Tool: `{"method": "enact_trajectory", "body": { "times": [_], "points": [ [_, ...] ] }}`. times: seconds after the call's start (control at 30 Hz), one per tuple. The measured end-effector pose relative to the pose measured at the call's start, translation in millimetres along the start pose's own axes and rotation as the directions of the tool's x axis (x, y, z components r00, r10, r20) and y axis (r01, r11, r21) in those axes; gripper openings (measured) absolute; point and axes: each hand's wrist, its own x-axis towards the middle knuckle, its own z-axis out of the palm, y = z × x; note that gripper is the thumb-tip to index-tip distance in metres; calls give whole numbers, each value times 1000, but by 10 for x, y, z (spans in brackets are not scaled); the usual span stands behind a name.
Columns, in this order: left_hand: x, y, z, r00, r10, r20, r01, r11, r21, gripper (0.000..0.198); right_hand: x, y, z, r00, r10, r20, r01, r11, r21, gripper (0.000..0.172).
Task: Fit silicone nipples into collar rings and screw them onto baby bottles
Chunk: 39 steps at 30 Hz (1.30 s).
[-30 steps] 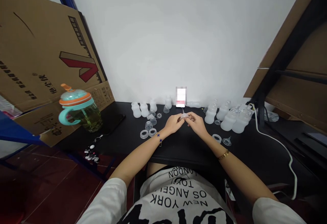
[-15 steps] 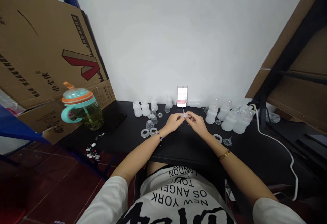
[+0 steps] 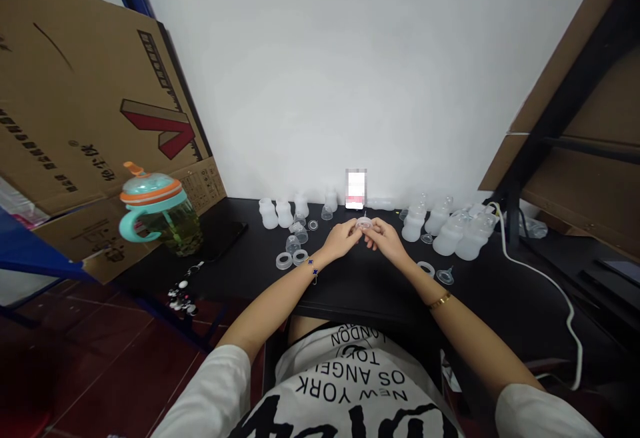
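My left hand (image 3: 341,239) and my right hand (image 3: 384,239) meet over the middle of the black table (image 3: 350,285). Both pinch one small translucent silicone nipple part (image 3: 363,223) between their fingertips, held just above the tabletop. Two white rings (image 3: 291,259) lie to the left of my left wrist. Another ring (image 3: 425,269) and a clear nipple (image 3: 445,276) lie to the right of my right forearm. Small frosted bottles (image 3: 276,213) stand at the back left, and taller ones (image 3: 453,233) at the back right.
A teal and orange lidded cup (image 3: 159,211) stands on the table's left end beside a big cardboard box (image 3: 80,118). A phone (image 3: 355,189) leans on the white wall. A white cable (image 3: 545,285) runs down the right side. Keys (image 3: 181,295) hang off the left edge.
The hands stay together on the small part; they have turned it slightly, and it sits a little higher between the fingertips. The view has shifted slightly.
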Motion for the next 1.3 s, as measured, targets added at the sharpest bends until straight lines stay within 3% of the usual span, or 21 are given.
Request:
{"method": "enact_trajectory", "body": {
  "times": [0.23, 0.73, 1.3],
  "points": [
    [0, 21, -2, 1000, -18, -3, 18, 1000, -9, 26, -10, -24, 12, 1000, 16, -4, -16, 1000, 1, 35],
    [-7, 28, -18, 998, 31, -46, -33, 998, -48, 29, -80, -74, 15, 993, -106, -56, 99, 989, -111, 24],
    [-19, 76, -18, 997, 15, -77, -16, 1000, -14, 31, -97, -72, 32, 986, -152, -71, 135, 971, -198, 21]
  ]
}}
